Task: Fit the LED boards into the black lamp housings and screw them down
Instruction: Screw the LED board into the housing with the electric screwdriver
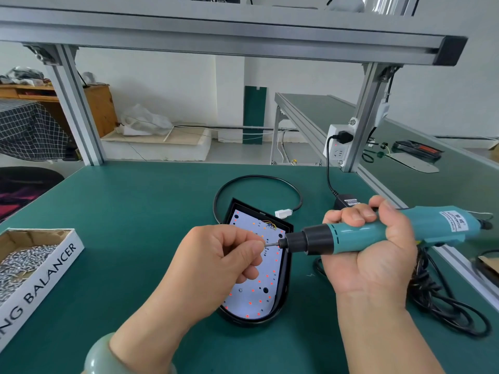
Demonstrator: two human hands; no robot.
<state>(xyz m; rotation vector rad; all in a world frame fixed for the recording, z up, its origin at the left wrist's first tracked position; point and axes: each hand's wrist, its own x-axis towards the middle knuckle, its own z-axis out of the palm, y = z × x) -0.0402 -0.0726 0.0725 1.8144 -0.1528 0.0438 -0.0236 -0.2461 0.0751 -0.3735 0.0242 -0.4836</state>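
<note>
A black lamp housing lies on the green bench with a white LED board seated inside it; red and orange dots speckle the board. A black cable loops from the housing to a white connector. My right hand grips a teal electric screwdriver, held level above the housing with its bit pointing left. My left hand pinches a small screw at the bit's tip. The hand hides part of the board.
A cardboard box marked BALANCER, holding several silver screws, stands at the left. The screwdriver's black cord is coiled at the right, with a power adapter and a socket on the aluminium frame post.
</note>
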